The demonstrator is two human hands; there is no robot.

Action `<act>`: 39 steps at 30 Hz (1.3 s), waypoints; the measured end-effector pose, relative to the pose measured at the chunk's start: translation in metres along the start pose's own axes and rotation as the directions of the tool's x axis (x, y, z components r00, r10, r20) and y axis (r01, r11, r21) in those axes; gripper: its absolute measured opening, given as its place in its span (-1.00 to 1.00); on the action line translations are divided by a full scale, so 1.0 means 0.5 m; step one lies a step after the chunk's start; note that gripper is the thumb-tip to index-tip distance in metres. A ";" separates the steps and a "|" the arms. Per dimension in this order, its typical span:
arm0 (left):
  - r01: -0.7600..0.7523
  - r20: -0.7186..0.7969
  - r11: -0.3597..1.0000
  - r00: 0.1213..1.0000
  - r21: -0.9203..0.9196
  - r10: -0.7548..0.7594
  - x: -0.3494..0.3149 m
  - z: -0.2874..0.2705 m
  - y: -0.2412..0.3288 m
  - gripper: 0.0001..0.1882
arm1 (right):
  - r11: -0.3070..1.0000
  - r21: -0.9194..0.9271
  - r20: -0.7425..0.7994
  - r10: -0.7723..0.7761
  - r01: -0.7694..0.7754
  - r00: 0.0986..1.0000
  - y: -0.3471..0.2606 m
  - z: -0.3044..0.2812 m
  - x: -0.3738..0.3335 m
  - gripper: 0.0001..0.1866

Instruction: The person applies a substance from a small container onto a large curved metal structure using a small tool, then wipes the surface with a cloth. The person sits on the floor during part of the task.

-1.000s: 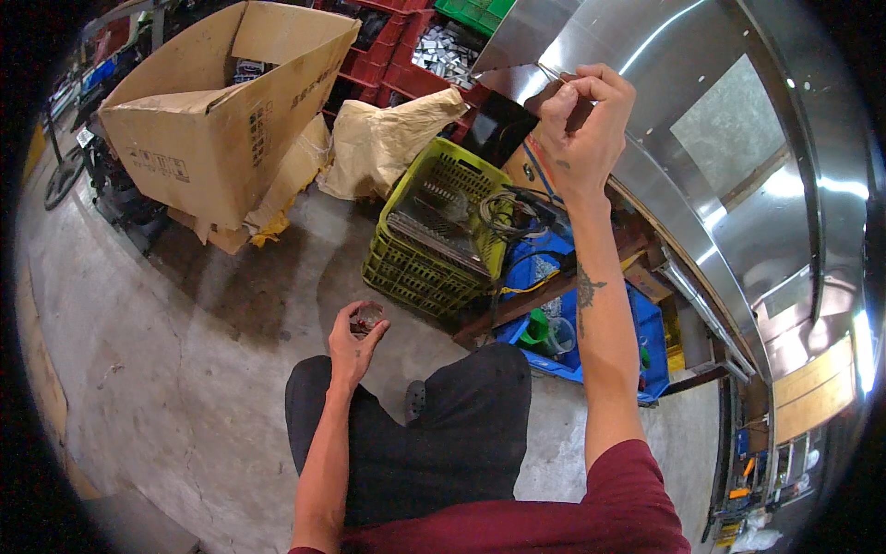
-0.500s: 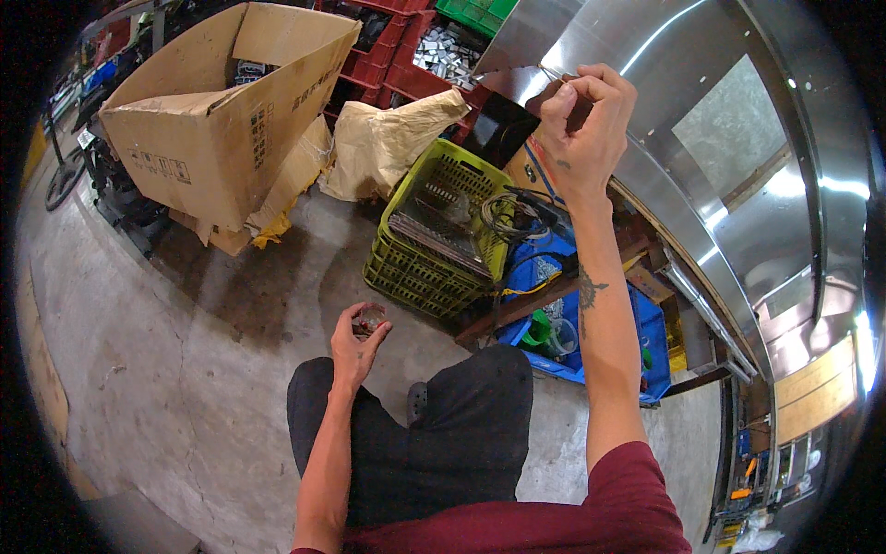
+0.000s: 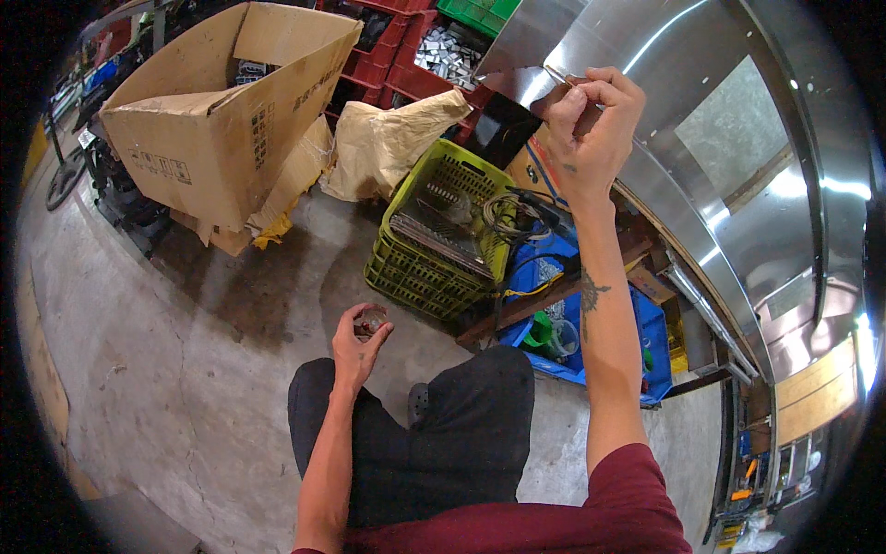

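Observation:
My left hand (image 3: pixel 351 349) is closed round a small clear cup (image 3: pixel 373 321) with something reddish in it, held above my knees. Up at the metal, my right hand (image 3: pixel 595 125) pinches a thin, stick-like tool (image 3: pixel 556 74); its exact kind is too small to make out. The tool's tip is by a bent edge of the shiny stainless-steel panel (image 3: pixel 637 46), and I cannot tell whether it touches.
A large open cardboard box (image 3: pixel 198 138) stands at the left. In front of me are a yellow-green crate (image 3: pixel 415 272) with flat plates and a blue bin (image 3: pixel 657 342). Red crates (image 3: pixel 397 69) with metal pieces are stacked behind a tan sack (image 3: pixel 369 148).
My right hand has shifted very slightly to the right and down, along with the thin tool. My left hand and the cup have hardly moved.

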State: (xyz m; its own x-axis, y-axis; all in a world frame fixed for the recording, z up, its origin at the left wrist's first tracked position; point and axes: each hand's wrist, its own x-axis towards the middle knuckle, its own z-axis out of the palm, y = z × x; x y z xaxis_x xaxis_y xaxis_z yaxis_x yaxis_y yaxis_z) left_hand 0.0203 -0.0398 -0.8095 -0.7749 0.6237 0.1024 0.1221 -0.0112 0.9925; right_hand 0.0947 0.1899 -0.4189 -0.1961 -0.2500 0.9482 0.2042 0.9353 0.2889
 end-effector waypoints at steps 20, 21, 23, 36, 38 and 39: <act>-0.021 -0.001 1.000 1.000 -0.006 0.021 0.003 0.007 -0.012 -0.38 | 0.997 -0.075 0.075 -0.022 0.028 0.997 -0.006 0.000 0.001 -0.82; -0.030 -0.004 1.000 1.000 -0.005 0.030 0.003 0.007 -0.012 -0.38 | 0.996 -0.086 0.079 -0.026 0.033 0.997 -0.006 0.000 0.001 -0.82; -0.033 -0.008 0.999 0.999 0.002 0.033 0.003 0.007 -0.011 -0.38 | 0.994 -0.102 0.083 -0.024 0.032 0.996 -0.006 0.000 0.001 -0.83; -0.028 -0.005 1.000 1.000 0.004 0.028 0.002 0.008 -0.008 -0.39 | 0.999 -0.029 0.097 -0.033 0.036 0.995 -0.011 0.002 0.002 -0.79; -0.020 -0.001 1.000 1.000 -0.004 0.020 0.004 0.009 -0.010 -0.38 | 0.997 -0.039 0.115 -0.064 0.069 0.991 -0.011 0.006 0.002 -0.78; -0.012 0.002 1.000 1.000 -0.020 0.013 0.005 0.010 -0.011 -0.38 | 0.996 -0.044 0.112 -0.075 0.080 0.991 -0.010 0.007 0.002 -0.78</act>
State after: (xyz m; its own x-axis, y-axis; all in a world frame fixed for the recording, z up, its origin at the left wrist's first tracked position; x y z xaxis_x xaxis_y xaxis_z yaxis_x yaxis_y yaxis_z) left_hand 0.0208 -0.0346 -0.8150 -0.7719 0.6253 0.1147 0.1195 -0.0345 0.9922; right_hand 0.0903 0.1859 -0.4197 -0.3167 -0.2901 0.9031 0.2295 0.9004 0.3697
